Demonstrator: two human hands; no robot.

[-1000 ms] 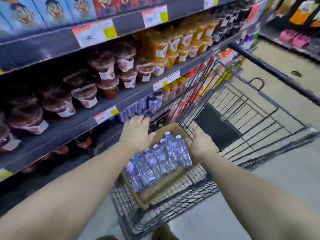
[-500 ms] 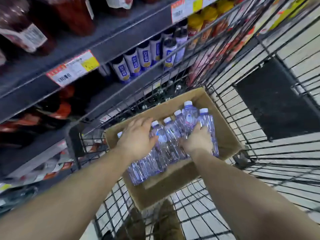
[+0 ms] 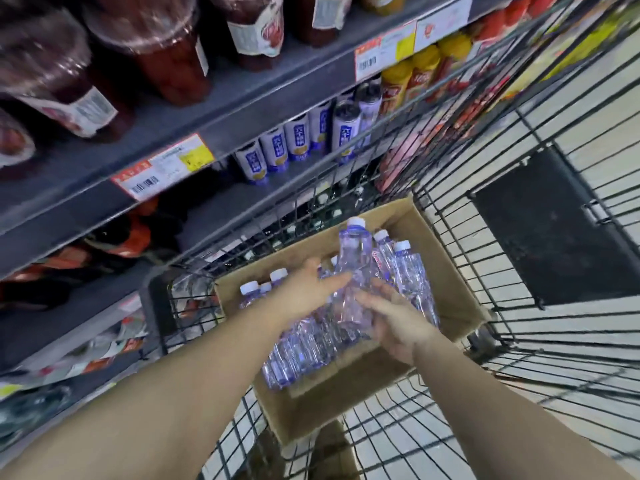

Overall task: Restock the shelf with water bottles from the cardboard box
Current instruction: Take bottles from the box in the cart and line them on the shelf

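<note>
An open cardboard box (image 3: 450,271) sits in a wire shopping cart (image 3: 519,358) and holds several clear water bottles with white caps (image 3: 298,351). One water bottle (image 3: 353,268) is tilted up out of the pile, cap pointing away from me. My right hand (image 3: 398,323) grips its lower end. My left hand (image 3: 308,289) lies flat against its left side, fingers spread, over the other bottles. The grey shelf (image 3: 242,209) stands to the left of the cart.
The shelves carry red jars (image 3: 166,46) above, white and blue cans (image 3: 298,143) at cart height, and yellow and red bottles (image 3: 415,77) to the right. Price tags (image 3: 162,164) line the shelf edges. A black flap (image 3: 554,230) lies in the cart.
Both hands went from the box's edges down onto the bottles. My right hand has taken hold of one bottle and raised it out of the pile. The view has tilted down and closer.
</note>
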